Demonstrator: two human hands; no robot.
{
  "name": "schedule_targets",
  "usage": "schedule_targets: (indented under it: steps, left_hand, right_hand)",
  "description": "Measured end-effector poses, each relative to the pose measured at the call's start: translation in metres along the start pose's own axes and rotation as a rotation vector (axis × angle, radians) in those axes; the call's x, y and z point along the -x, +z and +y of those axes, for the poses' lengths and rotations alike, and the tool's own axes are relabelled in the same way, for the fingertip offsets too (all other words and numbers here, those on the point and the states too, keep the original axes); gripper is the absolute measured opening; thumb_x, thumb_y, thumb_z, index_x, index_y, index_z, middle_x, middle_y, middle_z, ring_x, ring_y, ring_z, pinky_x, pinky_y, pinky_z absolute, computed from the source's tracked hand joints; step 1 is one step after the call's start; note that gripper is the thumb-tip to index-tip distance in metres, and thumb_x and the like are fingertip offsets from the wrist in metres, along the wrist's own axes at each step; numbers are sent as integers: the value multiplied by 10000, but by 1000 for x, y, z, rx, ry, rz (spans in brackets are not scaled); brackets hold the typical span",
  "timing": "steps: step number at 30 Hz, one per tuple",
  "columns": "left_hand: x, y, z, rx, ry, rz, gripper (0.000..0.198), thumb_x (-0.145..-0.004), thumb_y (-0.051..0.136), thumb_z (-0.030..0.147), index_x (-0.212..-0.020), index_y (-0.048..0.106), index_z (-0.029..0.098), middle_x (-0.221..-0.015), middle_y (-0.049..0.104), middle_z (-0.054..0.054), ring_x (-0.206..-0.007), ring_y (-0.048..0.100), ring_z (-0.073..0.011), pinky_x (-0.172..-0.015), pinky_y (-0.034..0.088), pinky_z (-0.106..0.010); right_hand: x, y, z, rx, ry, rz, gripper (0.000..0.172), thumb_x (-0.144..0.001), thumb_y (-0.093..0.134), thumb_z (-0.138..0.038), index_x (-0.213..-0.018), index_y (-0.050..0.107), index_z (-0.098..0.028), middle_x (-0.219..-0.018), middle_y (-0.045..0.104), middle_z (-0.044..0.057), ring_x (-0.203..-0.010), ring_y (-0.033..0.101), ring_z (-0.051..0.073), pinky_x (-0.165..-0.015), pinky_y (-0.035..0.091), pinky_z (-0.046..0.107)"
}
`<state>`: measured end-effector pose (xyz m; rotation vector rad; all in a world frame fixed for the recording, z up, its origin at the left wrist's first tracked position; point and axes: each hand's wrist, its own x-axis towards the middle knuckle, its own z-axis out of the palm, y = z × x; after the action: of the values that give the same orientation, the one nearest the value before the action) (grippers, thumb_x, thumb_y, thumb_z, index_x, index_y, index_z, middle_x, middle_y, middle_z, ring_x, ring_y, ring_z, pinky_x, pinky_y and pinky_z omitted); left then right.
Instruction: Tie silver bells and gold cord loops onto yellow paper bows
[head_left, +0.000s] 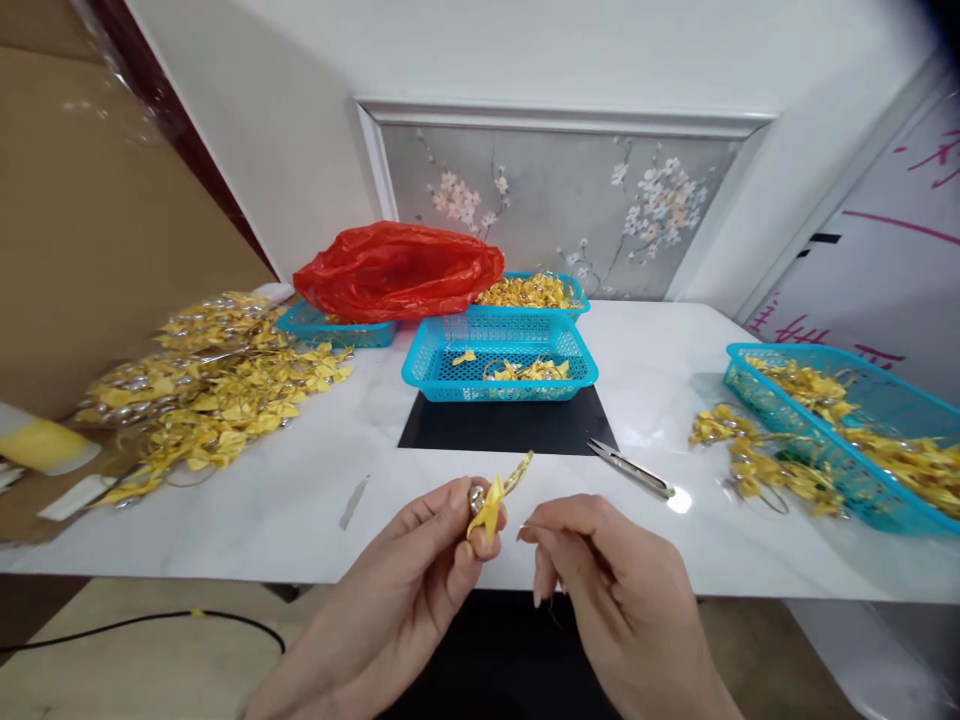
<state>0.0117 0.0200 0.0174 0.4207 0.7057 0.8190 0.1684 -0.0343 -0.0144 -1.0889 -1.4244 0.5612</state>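
- Fingers of the left hand (431, 550) closed on it, thumb and fingertips pinching a yellow ornament (489, 510) with silvery beads, held up above the near edge of the white table (285, 540), its twisted stem pointing up and to the right!
- Just beside it comes the right hand (630, 575), apart from the ornament, thumb and forefinger brought together at the tips; whether anything thin sits between them, I cannot tell.
- Beyond the hands, the silver snips (634, 469) lie slantwise, points on the edge of a black mat (495, 432).
- On the mat's far part, the middle blue basket (499, 392), a few yellow pieces (529, 370) inside.
- Out to the right, a loose yellow cluster (787, 470) beside the right blue basket (832, 428), itself well stocked with yellow pieces.
- Over on the left, a great spread of yellow ornaments (225, 405), beads glinting among them!
- And at the back, a red plastic bag (397, 275) sprawls over the left blue basket (375, 335), next to the rear blue basket (582, 297), heaped with orange-yellow pieces (532, 291).
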Motion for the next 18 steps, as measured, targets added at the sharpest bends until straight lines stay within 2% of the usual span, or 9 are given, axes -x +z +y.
schedule_targets:
  steps: [3,6,11,18]
  left_hand:
    - [-1,-1,1,175,-56,-1,352,-973,380,1,-871,717,20,-736,690,-107,-554,687,-59,-526,569,-69]
    - [0,2,3,274,-96,16,465,-1016,240,44,-877,683,15,-709,669,-109,-523,683,-54,-501,558,-57]
    - [-1,8,4,290,-101,92,459,-1029,208,72,-898,647,46,-670,641,-68,-490,676,-55,-490,568,-67]
    - [-4,9,2,152,-18,208,470,-1001,254,14,-832,692,27,-656,649,-79,-524,697,-65,-504,578,-72]
  right_hand:
    - [-12,0,-5,103,-216,94,196,-911,573,-76,-918,709,-217,-840,600,26,-686,618,105,-570,495,199]
    - [-21,2,-10,163,-259,173,208,-890,593,-52,-911,752,-184,-795,559,36,-628,581,99,-511,480,196]
    - [-24,4,-14,315,-372,204,262,-889,527,-12,-904,771,-104,-750,589,91,-665,596,146,-507,482,228]
    - [-22,5,-13,403,-452,232,240,-922,514,-35,-944,751,-70,-684,550,71,-623,520,144,-475,419,243]
